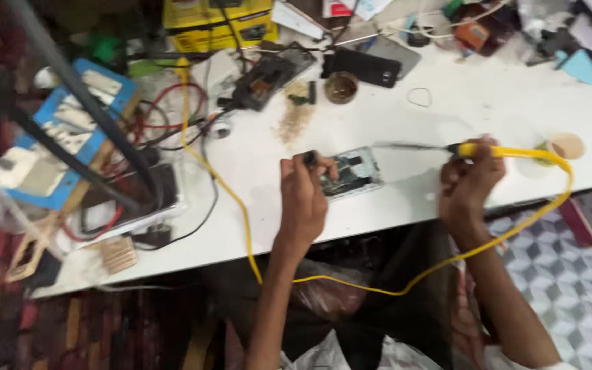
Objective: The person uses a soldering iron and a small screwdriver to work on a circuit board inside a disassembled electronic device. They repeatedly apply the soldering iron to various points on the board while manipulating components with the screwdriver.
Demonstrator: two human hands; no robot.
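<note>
1. I see an opened phone (347,175) with its circuit board bared, lying flat near the front edge of the white surface (447,109), about midway along it.
2. My left hand (303,195) rests just at the phone's left end, its fingers (307,163) curled tight around a small dark tool (310,158) that stands over that end; the picture is too blurred for me to say whether the tool touches the board.
3. My right hand (467,181) sits to the right of the phone, apart from it, with its fingers pinched around the yellow handle of a soldering iron (471,148). The iron's thin metal shaft reaches left towards the phone's upper right corner; I cannot tell if the tip makes contact.
4. The iron's yellow cable (351,284) loops off the front edge, hangs below the surface and climbs back up at the left towards the rear.
5. A small cup (567,145) stands near the right edge, just beyond the iron's handle.
6. Further back lie a round tin (341,87), a dark phone (361,67) and a rubber ring (419,96).
7. At the rear left corner sit a yellow box (217,24) and a tangle of red and black wires (173,116); a blue tray (63,137) lies past the left edge.
</note>
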